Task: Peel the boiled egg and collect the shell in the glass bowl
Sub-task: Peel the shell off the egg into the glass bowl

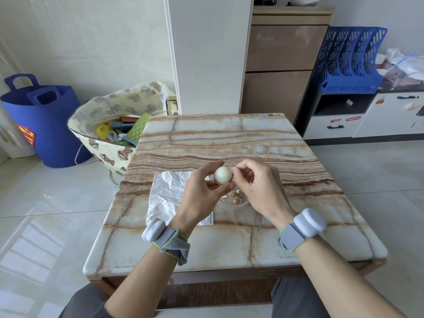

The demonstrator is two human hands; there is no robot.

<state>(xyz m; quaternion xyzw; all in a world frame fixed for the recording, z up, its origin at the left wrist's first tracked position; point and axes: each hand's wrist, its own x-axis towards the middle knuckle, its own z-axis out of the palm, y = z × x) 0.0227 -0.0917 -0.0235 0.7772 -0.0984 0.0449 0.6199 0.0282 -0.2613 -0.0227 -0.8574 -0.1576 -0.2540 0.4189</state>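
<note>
Our left hand (202, 191) grips the egg (223, 175) above the glass bowl (231, 204) while our right hand (259, 184) pinches shell at its right side.

Person's left hand (202, 191) is holding the mostly bare egg (223, 175) over the marble table (229, 138), and the right hand (259, 189) is pinching at its 3 o'clock side. The glass bowl (229, 205) with brown shell bits (236, 196) is sitting just below, at 6 o'clock. Crumpled white paper (167, 193) is lying at the bowl's 9 o'clock.
</note>
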